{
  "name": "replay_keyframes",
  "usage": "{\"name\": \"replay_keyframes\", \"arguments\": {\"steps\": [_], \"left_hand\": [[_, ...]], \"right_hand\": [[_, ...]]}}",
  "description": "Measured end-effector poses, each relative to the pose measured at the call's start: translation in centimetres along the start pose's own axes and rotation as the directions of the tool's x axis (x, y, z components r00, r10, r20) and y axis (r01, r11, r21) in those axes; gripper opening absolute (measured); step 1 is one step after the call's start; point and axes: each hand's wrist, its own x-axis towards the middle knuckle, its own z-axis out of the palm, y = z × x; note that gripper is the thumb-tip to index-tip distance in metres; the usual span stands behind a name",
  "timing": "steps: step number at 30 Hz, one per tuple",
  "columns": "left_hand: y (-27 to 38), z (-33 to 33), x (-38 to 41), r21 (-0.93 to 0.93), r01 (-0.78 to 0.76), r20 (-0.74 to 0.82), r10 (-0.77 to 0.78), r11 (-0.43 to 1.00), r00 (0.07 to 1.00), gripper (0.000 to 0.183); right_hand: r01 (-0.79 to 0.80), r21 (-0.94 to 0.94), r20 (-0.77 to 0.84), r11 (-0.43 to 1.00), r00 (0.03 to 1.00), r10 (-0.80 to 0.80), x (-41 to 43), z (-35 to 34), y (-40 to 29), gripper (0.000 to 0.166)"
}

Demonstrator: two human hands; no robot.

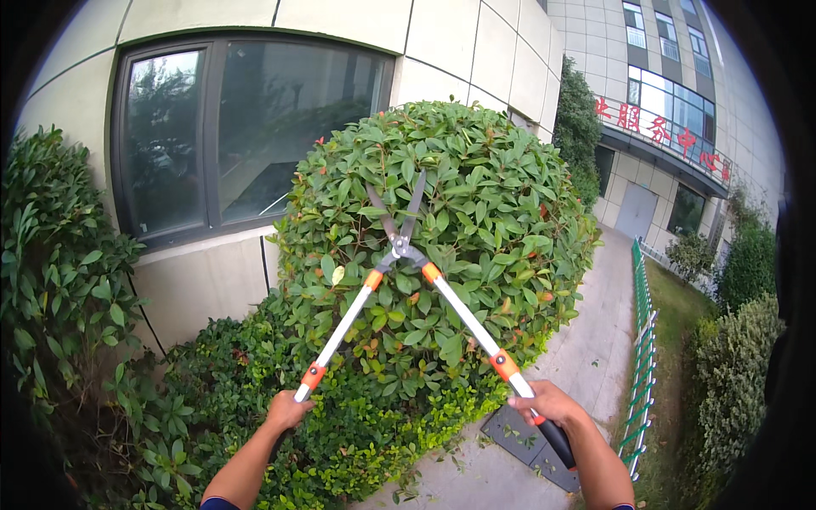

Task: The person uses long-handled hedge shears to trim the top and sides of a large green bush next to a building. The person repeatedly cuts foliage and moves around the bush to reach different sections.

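Observation:
A pair of hedge shears (401, 245) with white and orange handle tubes is held out in front of me. My left hand (287, 410) grips the left handle, and my right hand (548, 403) is closed around the right one, just above its black grip. The two handles are spread wide. Dark blades stand apart in a narrow V, pointing up against the face of a rounded shrub (484, 210). Some leaves lie between and around the blades; whether a stem is between them I cannot tell.
Low bright-green hedge plants (357, 440) grow at the shrub's foot. Behind it is a building wall (197, 287) with a dark-framed window (255, 127). Another bush (57, 255) stands at left. On the right, a paved path (590, 331) with scattered clippings runs beside a green and white fence (639, 382).

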Motion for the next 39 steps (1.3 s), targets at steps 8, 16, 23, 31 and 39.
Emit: {"name": "replay_keyframes", "arguments": {"steps": [8, 16, 23, 31, 39], "left_hand": [[2.7, 12.6, -5.4, -0.355, 0.112, 0.177, -0.051, 0.928, 0.983, 0.027], [-5.3, 3.7, -1.0, -0.139, -0.010, 0.075, 0.020, 0.990, 0.997, 0.036], [5.9, 10.0, -0.1, -0.375, 0.058, -0.005, -0.065, 0.925, 0.998, 0.032], [-4.0, 6.4, -2.7, -0.280, 0.014, 0.004, -0.013, 0.960, 1.000, 0.029], [-2.5, -1.1, 3.0, -0.037, -0.042, 0.080, 0.045, 0.998, 0.996, 0.036]], "right_hand": [[0.067, 0.253, -0.264, 0.965, 0.965, 0.003, 5.1, 20.6, 6.8, 0.022], [-0.139, 0.025, -0.092, 0.990, 0.986, 0.141, 0.4, 2.5, 5.7, 0.024], [0.010, 0.188, -0.228, 0.982, 0.973, 0.034, 9.5, 17.0, -0.7, 0.021], [-0.116, 0.063, -0.178, 0.991, 0.976, 0.126, 3.1, 13.4, 7.5, 0.022], [-0.099, -0.150, -0.009, 0.984, 0.995, 0.099, 1.5, -2.6, -1.8, 0.018]]}}
